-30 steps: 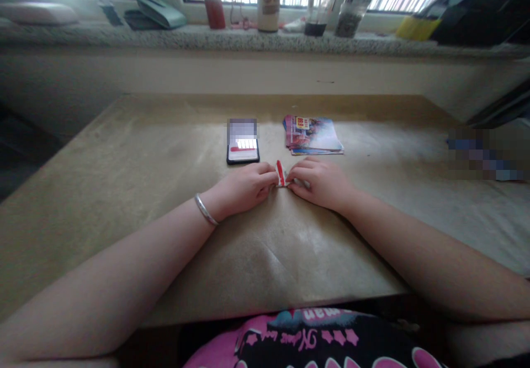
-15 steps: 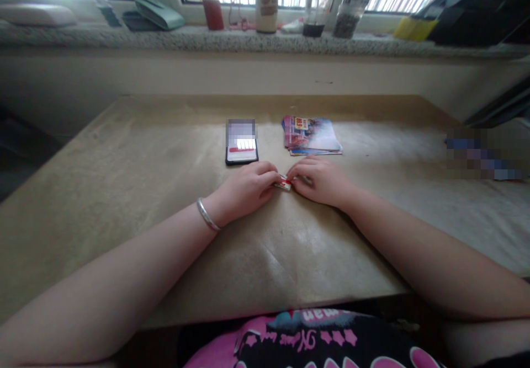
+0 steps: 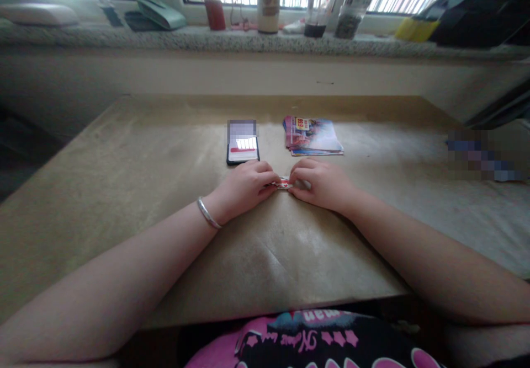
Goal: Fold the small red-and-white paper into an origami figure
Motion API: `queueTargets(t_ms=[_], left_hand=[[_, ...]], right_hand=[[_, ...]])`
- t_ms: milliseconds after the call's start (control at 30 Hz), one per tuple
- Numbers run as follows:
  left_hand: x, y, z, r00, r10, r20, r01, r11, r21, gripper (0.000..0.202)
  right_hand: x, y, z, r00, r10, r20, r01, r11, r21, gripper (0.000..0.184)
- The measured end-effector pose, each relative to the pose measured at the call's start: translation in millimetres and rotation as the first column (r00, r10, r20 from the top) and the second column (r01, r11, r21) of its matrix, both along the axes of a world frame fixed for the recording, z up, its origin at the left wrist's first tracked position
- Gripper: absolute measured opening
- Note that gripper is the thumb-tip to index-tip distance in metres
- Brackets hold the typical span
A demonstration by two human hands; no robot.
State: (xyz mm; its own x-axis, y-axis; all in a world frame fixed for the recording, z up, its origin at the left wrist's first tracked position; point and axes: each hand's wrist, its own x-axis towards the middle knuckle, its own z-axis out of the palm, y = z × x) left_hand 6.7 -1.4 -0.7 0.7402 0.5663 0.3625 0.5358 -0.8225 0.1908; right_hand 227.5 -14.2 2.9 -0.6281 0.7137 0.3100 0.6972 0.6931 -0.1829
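Between my two hands, low over the table, is a small folded piece of printed paper (image 3: 284,183), white with red marks. My left hand (image 3: 251,187), with a silver bangle on the wrist, pinches its left end. The right end is gripped by the thumb and fingers of my right hand (image 3: 318,183). My fingers cover both ends of the paper, so its full shape is hidden. Just beyond my left hand lies a phone (image 3: 242,155) with its screen lit. A stack of printed leaflets (image 3: 317,136) rests beyond my right hand.
The table (image 3: 124,180) has a pale, creased cover and meets a wall at the back. On the stone windowsill (image 3: 182,40) stand a red bottle (image 3: 214,14), a tall container (image 3: 268,4) and a green case (image 3: 161,14). A blurred item (image 3: 482,155) lies at the table's right.
My right hand has shifted slightly down and now grips the right end of the paper. The paper looks narrower and more level between my hands.
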Motion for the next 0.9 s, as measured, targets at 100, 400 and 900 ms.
queueTargets(t_ms=[100, 400, 900], left_hand=[[0, -1, 0.9, 1.0, 0.016, -0.02, -0.016, 1.0, 0.025, 0.016], [2, 1, 1.1, 0.996, 0.086, -0.011, -0.086, 0.996, 0.024, 0.02], [2, 4, -3.7, 0.988, 0.135, 0.078, -0.13, 0.989, -0.074, 0.012]], right_hand=[[-2, -1, 1.6, 1.0, 0.005, 0.005, -0.005, 1.0, 0.021, 0.015], [-4, 3, -2.0, 0.989, -0.07, -0.127, 0.056, 0.992, -0.112, 0.012], [-7, 9, -9.7, 0.909, -0.326, -0.259, 0.241, 0.919, -0.312, 0.011]])
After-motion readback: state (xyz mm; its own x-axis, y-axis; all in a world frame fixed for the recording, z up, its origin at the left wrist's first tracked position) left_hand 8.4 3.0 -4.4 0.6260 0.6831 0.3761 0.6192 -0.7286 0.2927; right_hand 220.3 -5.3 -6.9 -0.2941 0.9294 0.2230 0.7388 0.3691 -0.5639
